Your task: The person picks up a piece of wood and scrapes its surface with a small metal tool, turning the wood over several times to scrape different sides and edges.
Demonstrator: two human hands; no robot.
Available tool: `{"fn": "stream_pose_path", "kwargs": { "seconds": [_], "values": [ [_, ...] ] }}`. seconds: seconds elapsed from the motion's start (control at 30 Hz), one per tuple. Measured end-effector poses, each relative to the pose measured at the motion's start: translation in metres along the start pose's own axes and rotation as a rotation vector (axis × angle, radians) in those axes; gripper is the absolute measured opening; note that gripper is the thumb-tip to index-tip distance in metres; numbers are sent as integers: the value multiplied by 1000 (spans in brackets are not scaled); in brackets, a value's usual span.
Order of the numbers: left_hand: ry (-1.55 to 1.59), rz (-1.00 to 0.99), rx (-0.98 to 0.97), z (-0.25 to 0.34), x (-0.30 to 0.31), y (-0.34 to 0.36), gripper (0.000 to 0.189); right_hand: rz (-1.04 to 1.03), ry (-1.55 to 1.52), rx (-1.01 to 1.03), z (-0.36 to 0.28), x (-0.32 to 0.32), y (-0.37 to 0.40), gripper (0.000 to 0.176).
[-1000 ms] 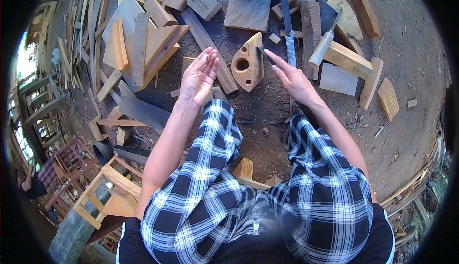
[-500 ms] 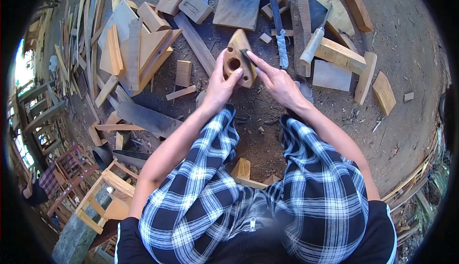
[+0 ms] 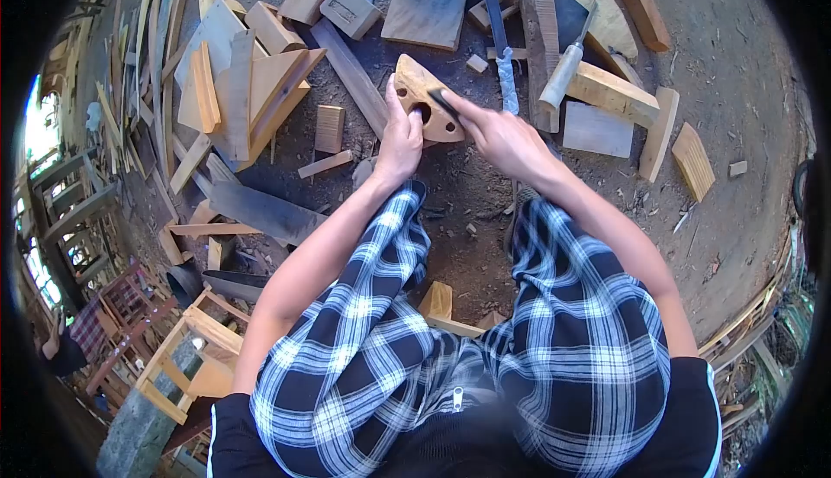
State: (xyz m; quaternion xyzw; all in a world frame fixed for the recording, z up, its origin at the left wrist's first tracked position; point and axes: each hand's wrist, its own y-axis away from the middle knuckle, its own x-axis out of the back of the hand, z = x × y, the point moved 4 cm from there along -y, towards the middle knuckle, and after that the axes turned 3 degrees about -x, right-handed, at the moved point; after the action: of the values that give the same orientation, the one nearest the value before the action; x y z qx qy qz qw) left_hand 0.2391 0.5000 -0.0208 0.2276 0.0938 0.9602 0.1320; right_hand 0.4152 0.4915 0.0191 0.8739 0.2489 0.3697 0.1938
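A pale wooden block with several holes point(image 3: 422, 78), roughly triangular, is held up in front of my knees. My left hand point(image 3: 401, 142) grips its left side, with the thumb at the large middle hole. Pinched in my right hand point(image 3: 505, 139) is a small dark piece that looks like sandpaper point(image 3: 441, 99). It lies against the upper right face of the block. The fingers hide most of that piece, so its kind is not certain.
Around the far side lie a square wooden board point(image 3: 426, 12), a long blade with a wrapped handle point(image 3: 507, 80) and a chisel-like tool with a pale handle point(image 3: 563, 76). Offcuts point(image 3: 251, 89) are piled at the left. A wooden frame point(image 3: 177, 374) stands lower left, near another person point(image 3: 62, 348).
The wooden block has turned, its top tipping to the left. My left thumb has shifted to the large hole, and my right hand has moved slightly down and rotated with the block.
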Motion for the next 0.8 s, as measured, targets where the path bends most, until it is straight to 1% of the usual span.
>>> {"fn": "stream_pose_path", "kwargs": {
  "seconds": [0.03, 0.07, 0.1, 0.13, 0.17, 0.2, 0.23, 0.27, 0.3, 0.33, 0.4, 0.43, 0.47, 0.5, 0.53, 0.57, 0.63, 0.67, 0.7, 0.77, 0.8],
  "values": [
    [3, 6, -5, 2, 1, -2, 71, 52, -45, 43, 2, -1, -17, 44],
    [49, -13, 82, 2, 2, -5, 73, 83, -93, 93, 9, -8, -35, 44],
    [94, -35, 170, 1, 2, -6, 75, 86, -91, 97, 7, -6, -34, 44],
    [212, -36, 250, 4, 3, -8, 80, 79, -102, 100, 7, -5, -30, 44],
    [208, -40, 248, 2, 4, -10, 80, 71, -116, 101, 7, -6, -26, 44],
    [125, -37, 151, 0, 5, -11, 80, -28, -42, 20, -2, 5, -6, 45],
    [46, -29, 62, -3, 6, -9, 81, -42, -42, 20, -4, 6, 6, 45],
    [19, -27, 19, -8, 5, -11, 83, -81, -45, -14, -2, 3, 19, 45],
    [26, -26, 24, -7, 3, -12, 83, -109, -42, -46, -1, 5, 26, 45],
    [31, -42, 72, -7, 2, -13, 83, -118, 9, -85, -5, 10, 26, 45],
    [36, -62, 125, -3, 3, -16, 83, -86, 2, -32, -3, 4, 20, 45],
    [35, -62, 113, -1, 5, -16, 83, -52, -20, 8, -3, 4, 18, 46],
    [72, -21, 77, 2, 8, -15, 82, -90, 17, -45, 2, 1, 18, 47],
    [108, 18, 47, 2, 10, -14, 81, -89, 33, -49, -6, 4, 18, 47],
    [66, 65, -6, 2, 16, -14, 78, -98, 11, -50, -14, 8, 16, 47],
    [57, 56, 11, -1, 19, -13, 78, -118, -19, -53, -17, 7, 14, 47],
    [188, 7, 66, -6, 28, -26, 76, -30, -85, 27, -9, -4, -9, 46],
    [88, -45, 89, -7, 30, -31, 77, -9, -127, 17, -5, -8, -27, 46],
    [83, -50, 88, -8, 29, -30, 77, -6, -134, 16, 5, -18, -40, 46],
    [113, -44, 151, -12, 30, -29, 78, 114, -202, 175, 10, -29, -61, 47],
    [42, -13, 164, -11, 30, -26, 79, 57, -199, 76, -3, -20, -43, 47]
  ]
}}
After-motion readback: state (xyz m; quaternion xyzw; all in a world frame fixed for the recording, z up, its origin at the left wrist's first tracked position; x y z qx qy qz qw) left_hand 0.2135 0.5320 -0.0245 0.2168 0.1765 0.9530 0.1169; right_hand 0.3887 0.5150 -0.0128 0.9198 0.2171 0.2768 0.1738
